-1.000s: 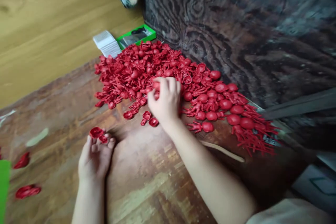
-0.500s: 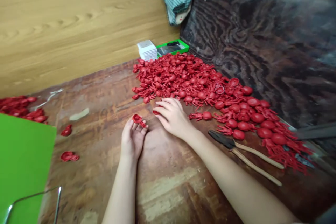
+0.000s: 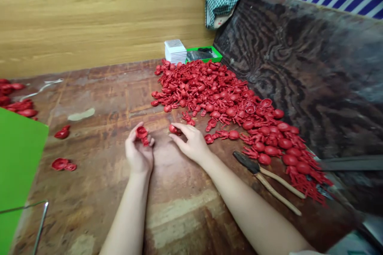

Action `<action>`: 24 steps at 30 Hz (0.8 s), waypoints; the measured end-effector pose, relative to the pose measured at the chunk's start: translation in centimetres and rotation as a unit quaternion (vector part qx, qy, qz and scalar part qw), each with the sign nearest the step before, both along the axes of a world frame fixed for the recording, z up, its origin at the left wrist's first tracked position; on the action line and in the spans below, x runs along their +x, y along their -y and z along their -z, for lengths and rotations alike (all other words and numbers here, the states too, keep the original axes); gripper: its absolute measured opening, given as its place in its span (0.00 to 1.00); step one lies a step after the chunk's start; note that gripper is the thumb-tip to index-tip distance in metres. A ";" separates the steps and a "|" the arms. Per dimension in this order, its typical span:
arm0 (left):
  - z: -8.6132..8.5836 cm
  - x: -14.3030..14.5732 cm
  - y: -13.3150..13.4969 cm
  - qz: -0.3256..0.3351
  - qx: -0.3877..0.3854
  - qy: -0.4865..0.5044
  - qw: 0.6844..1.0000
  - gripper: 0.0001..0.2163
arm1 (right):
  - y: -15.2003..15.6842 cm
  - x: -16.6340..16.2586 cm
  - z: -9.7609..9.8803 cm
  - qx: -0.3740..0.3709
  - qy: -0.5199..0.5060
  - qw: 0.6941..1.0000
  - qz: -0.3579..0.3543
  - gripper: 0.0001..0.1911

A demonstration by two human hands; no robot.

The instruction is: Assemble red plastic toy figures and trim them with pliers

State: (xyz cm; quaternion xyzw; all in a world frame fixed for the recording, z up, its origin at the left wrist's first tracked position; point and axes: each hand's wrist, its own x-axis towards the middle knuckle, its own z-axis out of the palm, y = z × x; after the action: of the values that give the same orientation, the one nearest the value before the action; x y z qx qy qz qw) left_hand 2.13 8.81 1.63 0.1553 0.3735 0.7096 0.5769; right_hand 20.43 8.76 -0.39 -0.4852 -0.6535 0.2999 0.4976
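My left hand point(image 3: 139, 157), palm up with curled fingers, holds a hollow red plastic shell point(image 3: 141, 132) with its cupped side facing up. To its right, the fingers of my right hand point(image 3: 193, 143) close on a rounded red plastic part point(image 3: 173, 129), partly hidden behind the index finger. Just beyond that hand lies the edge of a large pile of red plastic toy parts point(image 3: 206, 83), many with round bodies and thin legs. Two loose red shells, one upper point(image 3: 62, 132) and one lower point(image 3: 61, 164), lie on the tabletop at left.
Pliers point(image 3: 263, 175) with pale handles lie right of my right forearm. Behind the pile stand a stack of white cards point(image 3: 175, 52) and a green tray point(image 3: 218, 56). A dark board point(image 3: 284, 75) borders the right. A green panel point(image 3: 18, 159) and more red parts point(image 3: 25, 107) are at left.
My right hand has drawn back from the pile's edge with a red part at its fingertips. My left hand's fingers have curled more around the shell. The camera view has shifted.
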 end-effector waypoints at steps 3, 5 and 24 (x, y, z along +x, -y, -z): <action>0.1 -1.2 -0.4 -0.053 0.020 0.001 0.998 0.12 | -0.3 1.0 -0.3 0.044 0.080 0.992 0.083 0.14; 0.4 -1.7 -0.6 -0.066 0.022 0.005 0.998 0.11 | -0.7 1.9 -0.2 0.060 0.134 0.978 0.151 0.17; 2.6 0.8 0.4 -0.013 0.062 -0.249 0.966 0.14 | 0.8 0.8 1.9 0.077 0.263 0.960 0.056 0.16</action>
State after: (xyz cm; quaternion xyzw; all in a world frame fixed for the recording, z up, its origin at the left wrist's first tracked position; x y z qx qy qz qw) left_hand 2.92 8.37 -0.93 0.3581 0.4626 0.6778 0.4454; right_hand 21.23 7.98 -2.26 -0.5433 -0.7537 0.0823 0.3604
